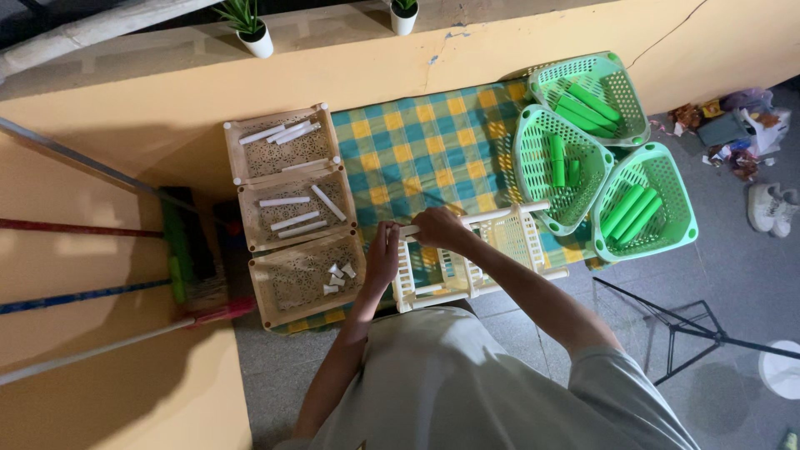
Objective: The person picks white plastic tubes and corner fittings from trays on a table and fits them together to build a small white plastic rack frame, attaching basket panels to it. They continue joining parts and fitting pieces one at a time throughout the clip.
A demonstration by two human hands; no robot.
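Item: white plastic rack (467, 262), part-assembled, lying on its side at the near edge of the table (433, 142), which is covered in a green-and-yellow checked cloth. Your left hand (383, 254) rests flat against the rack's left end, fingers extended, gripping nothing that can be seen. Your right hand (437, 227) is closed over the end of a white tube (500, 215) along the rack's upper edge. Step in hand, by judgement: seating that tube into the frame; the next move calls for steady bracing from the left and a straight push from the right. To your left: three beige perforated trays, the far tray (279, 146) and middle tray (293, 208) holding long white tubes, the near tray (304, 279) holding short white connector pieces (337, 277). To your right: three green mesh baskets (642, 200) containing green tubes. Beyond the table: two small potted plants (250, 25) on a ledge. Left margin: broom handles (83, 229).
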